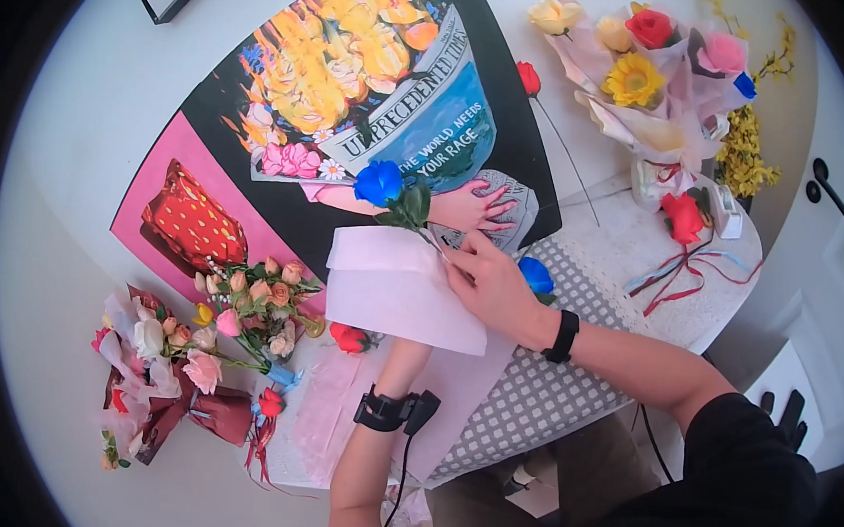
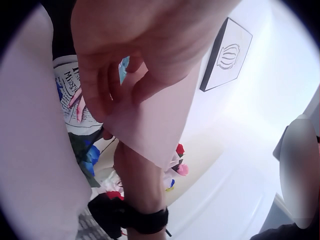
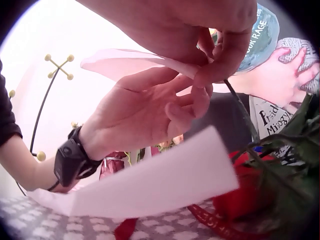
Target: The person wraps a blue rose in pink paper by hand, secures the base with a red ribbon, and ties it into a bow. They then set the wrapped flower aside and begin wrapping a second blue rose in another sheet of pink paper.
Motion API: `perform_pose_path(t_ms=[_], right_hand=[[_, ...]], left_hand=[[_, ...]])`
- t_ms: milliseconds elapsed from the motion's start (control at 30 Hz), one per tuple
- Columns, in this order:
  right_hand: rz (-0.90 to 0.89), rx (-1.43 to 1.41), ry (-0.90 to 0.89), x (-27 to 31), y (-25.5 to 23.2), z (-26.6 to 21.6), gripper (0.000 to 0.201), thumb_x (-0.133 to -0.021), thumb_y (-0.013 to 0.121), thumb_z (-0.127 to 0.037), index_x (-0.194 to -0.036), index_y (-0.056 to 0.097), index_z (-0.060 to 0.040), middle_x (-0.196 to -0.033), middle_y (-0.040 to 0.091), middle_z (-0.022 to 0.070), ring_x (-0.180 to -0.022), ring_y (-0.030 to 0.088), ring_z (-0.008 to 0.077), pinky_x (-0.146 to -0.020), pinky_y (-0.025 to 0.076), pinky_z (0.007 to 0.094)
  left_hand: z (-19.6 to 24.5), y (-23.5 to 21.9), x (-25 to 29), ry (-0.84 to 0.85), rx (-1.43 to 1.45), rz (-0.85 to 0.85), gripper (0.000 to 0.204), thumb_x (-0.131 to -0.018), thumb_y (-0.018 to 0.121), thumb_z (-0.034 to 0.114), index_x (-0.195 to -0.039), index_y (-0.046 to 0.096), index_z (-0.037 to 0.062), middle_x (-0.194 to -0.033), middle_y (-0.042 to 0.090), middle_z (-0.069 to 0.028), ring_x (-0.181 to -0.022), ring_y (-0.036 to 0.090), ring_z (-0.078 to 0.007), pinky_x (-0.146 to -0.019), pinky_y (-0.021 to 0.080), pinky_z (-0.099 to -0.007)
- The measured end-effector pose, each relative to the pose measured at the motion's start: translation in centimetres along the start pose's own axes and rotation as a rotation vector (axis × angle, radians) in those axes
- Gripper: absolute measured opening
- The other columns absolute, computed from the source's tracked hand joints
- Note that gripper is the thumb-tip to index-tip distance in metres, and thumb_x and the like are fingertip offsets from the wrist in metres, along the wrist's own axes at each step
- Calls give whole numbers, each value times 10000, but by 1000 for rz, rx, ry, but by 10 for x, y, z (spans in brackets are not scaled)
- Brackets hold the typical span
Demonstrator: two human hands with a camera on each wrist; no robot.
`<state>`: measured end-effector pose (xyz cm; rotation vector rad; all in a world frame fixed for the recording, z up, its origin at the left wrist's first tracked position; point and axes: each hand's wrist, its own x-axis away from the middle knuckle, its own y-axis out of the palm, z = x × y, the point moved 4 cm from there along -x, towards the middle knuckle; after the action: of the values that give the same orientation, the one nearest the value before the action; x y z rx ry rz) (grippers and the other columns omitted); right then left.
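Note:
A blue artificial rose [image 1: 378,184] with dark green leaves stands above the edge of a folded sheet of pale pink wrapping paper [image 1: 395,289]. My right hand [image 1: 495,286] pinches the rose's stem together with the paper edge, thumb against fingertips; the right wrist view shows the stem [image 3: 240,102] emerging beside these fingers. The paper hides my left hand in the head view. In the left wrist view, my left hand [image 2: 140,45] holds the sheet between thumb and curled fingers, close to the right fingertips.
More pink paper [image 1: 330,411] and a second blue rose [image 1: 536,275] lie on the dotted cloth [image 1: 506,407]. Bouquets stand left [image 1: 151,373] and right [image 1: 642,90]. A red rose [image 1: 682,216] with ribbons lies right. A large flower poster [image 1: 521,144] leans behind.

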<state>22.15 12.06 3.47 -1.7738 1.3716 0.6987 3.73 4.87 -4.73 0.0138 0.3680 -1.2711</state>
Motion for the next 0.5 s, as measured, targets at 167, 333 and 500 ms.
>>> perform_pose_path(t_ms=[167, 333, 500], right_hand=[[-12, 9, 31, -1, -3, -2, 200, -911, 650, -64, -1089, 717, -1, -724, 559, 133, -670, 610, 283, -588, 467, 373], [-65, -164, 271, 0, -1, 0, 302, -897, 677, -56, -1184, 637, 34, -669, 541, 68, -583, 537, 159, -570, 443, 325], [-110, -321, 292, 0, 3, 4, 374, -922, 683, -55, -1267, 569, 29, -678, 532, 17, -613, 499, 82, -579, 422, 284]], left_hand=[[5, -3, 1, 51, -160, -9, 465, -1039, 574, 223, -1421, 486, -27, -1431, 537, -179, -1322, 510, -283, -1096, 420, -401], [18, 2, 3, 102, -302, -24, 431, -1032, 568, 201, -1397, 510, -21, -1400, 561, -209, -1307, 529, -312, -1088, 422, -412], [20, -1, 2, 142, -378, -20, 410, -1030, 549, 191, -1379, 528, -24, -1376, 581, -209, -1289, 546, -323, -1087, 420, -416]])
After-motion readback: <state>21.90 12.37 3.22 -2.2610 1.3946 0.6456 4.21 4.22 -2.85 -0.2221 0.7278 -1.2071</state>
